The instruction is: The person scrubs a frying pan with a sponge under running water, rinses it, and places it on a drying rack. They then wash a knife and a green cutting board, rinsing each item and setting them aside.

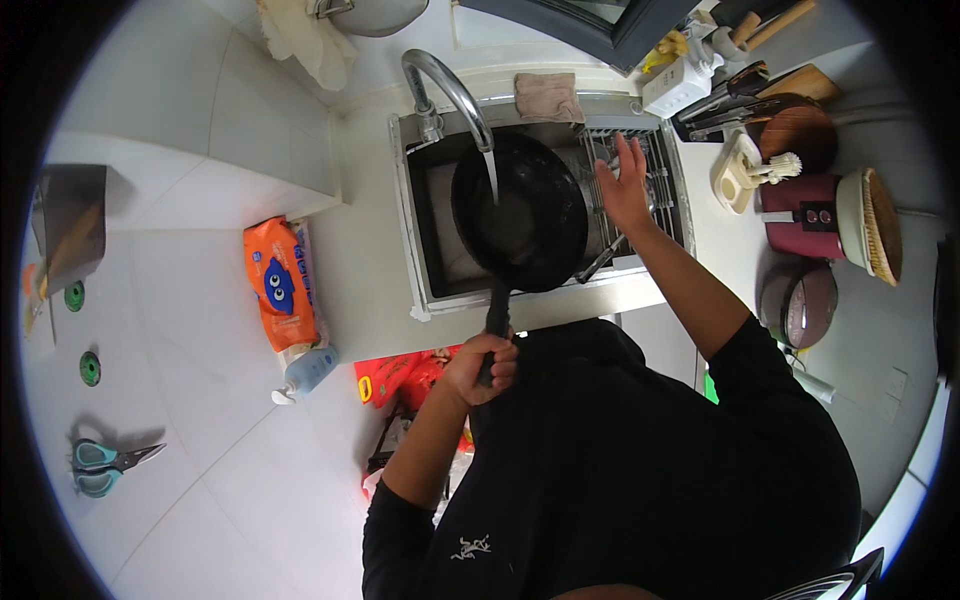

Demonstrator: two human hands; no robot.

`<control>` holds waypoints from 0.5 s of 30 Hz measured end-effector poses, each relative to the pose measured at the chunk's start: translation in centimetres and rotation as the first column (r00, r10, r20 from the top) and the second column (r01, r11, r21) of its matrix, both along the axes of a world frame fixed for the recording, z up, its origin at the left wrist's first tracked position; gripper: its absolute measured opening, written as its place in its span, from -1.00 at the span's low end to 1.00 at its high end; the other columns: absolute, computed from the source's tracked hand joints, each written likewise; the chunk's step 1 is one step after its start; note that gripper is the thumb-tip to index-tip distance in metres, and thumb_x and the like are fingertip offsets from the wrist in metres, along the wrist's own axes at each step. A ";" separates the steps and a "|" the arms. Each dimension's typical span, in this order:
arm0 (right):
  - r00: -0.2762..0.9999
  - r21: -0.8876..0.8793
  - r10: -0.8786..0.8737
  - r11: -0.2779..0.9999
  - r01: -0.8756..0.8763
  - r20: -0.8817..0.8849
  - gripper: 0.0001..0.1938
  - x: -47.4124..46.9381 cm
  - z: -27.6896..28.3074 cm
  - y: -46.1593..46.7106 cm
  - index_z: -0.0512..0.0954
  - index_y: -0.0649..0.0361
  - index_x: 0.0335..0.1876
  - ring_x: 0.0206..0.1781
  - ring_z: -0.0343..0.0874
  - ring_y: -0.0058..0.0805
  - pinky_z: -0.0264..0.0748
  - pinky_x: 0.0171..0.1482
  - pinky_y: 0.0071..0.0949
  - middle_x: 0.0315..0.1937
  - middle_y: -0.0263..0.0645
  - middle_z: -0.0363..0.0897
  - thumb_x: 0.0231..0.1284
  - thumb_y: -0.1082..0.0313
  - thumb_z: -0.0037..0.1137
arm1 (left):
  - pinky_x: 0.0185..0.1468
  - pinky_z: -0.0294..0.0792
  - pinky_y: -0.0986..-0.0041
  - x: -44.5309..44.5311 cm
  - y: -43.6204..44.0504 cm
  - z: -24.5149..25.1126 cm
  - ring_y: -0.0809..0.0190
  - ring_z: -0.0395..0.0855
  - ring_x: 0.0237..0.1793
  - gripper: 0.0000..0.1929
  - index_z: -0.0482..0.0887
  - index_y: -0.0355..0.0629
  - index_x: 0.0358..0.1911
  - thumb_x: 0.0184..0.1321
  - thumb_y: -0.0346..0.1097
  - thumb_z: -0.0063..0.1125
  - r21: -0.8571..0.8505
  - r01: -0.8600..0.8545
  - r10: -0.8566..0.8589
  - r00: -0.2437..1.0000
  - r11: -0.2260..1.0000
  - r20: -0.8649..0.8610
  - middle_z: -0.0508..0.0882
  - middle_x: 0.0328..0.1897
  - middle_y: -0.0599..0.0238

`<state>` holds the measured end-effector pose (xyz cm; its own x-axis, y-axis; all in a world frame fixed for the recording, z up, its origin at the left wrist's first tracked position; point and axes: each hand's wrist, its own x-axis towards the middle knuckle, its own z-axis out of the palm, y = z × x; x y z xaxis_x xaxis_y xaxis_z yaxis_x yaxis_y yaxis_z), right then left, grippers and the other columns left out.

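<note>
My left hand (482, 367) grips the handle of a black frying pan (517, 214), held over the sink (442, 259). A stream of water falls from the curved chrome faucet (454, 82) into the pan, and some water seems to lie in its bottom. To the right, my right hand (625, 184) has its fingers spread and holds nothing. It is above a metal wire drying rack (664, 176) in the sink's right part. A utensil with a dark handle (600, 262) leans over the sink's front edge, beside the pan.
A folded brown cloth (549, 96) lies on the sink's back edge. On the right counter are a white pump bottle (681, 84), a cream holder with a brush (739, 172) and a maroon appliance (802, 217). Leftward, an orange package (281, 285) stands by a blue pump bottle (311, 371).
</note>
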<state>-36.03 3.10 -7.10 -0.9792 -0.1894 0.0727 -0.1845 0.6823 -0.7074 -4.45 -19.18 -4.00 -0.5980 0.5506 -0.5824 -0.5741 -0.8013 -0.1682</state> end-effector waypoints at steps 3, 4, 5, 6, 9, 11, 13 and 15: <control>1.000 -0.026 -0.007 1.000 0.007 -0.027 -0.30 -0.5 0.9 0.8 0.16 0.17 0.65 0.62 0.17 0.01 0.21 0.57 -0.17 0.66 0.17 -0.16 0.52 0.15 0.13 | -0.61 0.23 0.55 4.1 -3.1 -3.5 0.43 0.32 -0.65 -0.86 0.49 -0.03 -0.06 0.36 -0.38 0.05 0.137 0.010 -0.003 0.999 0.991 -0.053 0.36 -0.53 0.45; 1.000 -0.089 -0.004 0.996 0.004 -0.007 -0.29 -0.4 1.6 0.6 0.16 0.17 0.65 0.60 0.21 0.03 0.24 0.56 -0.15 0.65 0.19 -0.13 0.51 0.15 0.15 | -0.63 0.22 0.56 4.2 -4.1 -3.8 0.43 0.31 -0.66 -0.83 0.48 -0.05 -0.01 0.37 -0.38 0.02 0.216 0.002 0.020 0.995 0.976 -0.101 0.34 -0.54 0.45; 1.000 -0.141 -0.008 0.990 0.012 0.029 -0.28 -0.2 2.1 0.7 0.17 0.17 0.65 0.57 0.24 0.04 0.27 0.54 -0.14 0.65 0.20 -0.11 0.49 0.15 0.17 | -0.66 0.21 0.56 4.8 -4.7 -4.0 0.44 0.30 -0.67 -0.80 0.47 -0.06 0.03 0.38 -0.38 -0.01 0.302 0.006 0.036 0.990 0.953 -0.133 0.32 -0.56 0.45; 0.999 -0.023 -0.006 1.000 0.005 -0.036 -0.29 -0.4 2.2 0.8 0.19 0.14 0.64 0.41 0.42 -0.13 0.42 0.42 -0.21 0.60 0.13 0.02 0.48 0.18 0.19 | -0.66 0.21 0.56 5.4 -5.0 -5.2 0.45 0.30 -0.66 -0.77 0.44 -0.06 0.08 0.38 -0.37 -0.03 0.349 -0.006 0.059 0.988 0.937 -0.141 0.30 -0.56 0.47; 1.000 -0.123 0.005 0.992 -0.008 -0.021 -0.29 -0.8 2.3 0.8 0.20 0.11 0.64 0.34 0.45 -0.21 0.46 0.37 -0.27 0.56 0.05 0.09 0.48 0.16 0.21 | -0.65 0.23 0.55 5.5 -5.0 -8.0 0.47 0.28 -0.67 -0.76 0.41 -0.05 0.10 0.40 -0.37 -0.05 0.523 -0.009 0.126 0.974 0.852 -0.190 0.29 -0.56 0.50; 1.000 -0.140 0.017 0.990 -0.016 0.003 -0.38 -1.0 2.9 -0.1 0.34 0.13 0.54 0.26 0.52 -0.29 0.49 0.29 -0.35 0.45 0.00 0.25 0.47 0.13 0.23 | -0.63 0.22 0.57 5.2 -4.6 -9.0 0.47 0.27 -0.65 -0.77 0.40 -0.01 0.10 0.42 -0.36 -0.07 0.596 -0.003 0.140 0.973 0.803 -0.184 0.30 -0.55 0.51; 0.999 -0.138 0.043 0.990 -0.041 0.011 -0.48 -2.0 3.5 -1.1 0.50 0.16 0.42 0.15 0.61 -0.37 0.52 0.21 -0.40 0.30 -0.03 0.49 0.46 0.09 0.22 | -0.61 0.23 0.58 4.5 -4.3 -9.3 0.47 0.28 -0.64 -0.79 0.41 -0.01 0.09 0.43 -0.36 -0.07 0.634 0.007 0.131 0.977 0.774 -0.171 0.30 -0.55 0.51; 0.966 -0.057 0.102 0.994 -0.091 0.237 -0.57 -3.8 3.6 -2.3 0.62 0.17 0.22 0.00 0.67 -0.42 0.54 0.10 -0.42 0.02 -0.12 0.65 0.45 0.03 0.21 | -0.59 0.24 0.58 3.7 -4.0 -9.3 0.47 0.29 -0.62 -0.80 0.43 0.00 0.07 0.43 -0.35 -0.06 0.631 0.004 0.110 0.984 0.776 -0.143 0.31 -0.54 0.52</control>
<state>-39.79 0.82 -3.48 -0.9464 -0.2856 -0.1511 -0.0693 0.6362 -0.7684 -0.80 -23.23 -13.28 -0.6909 0.7229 -0.0119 -0.5984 -0.5810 -0.5517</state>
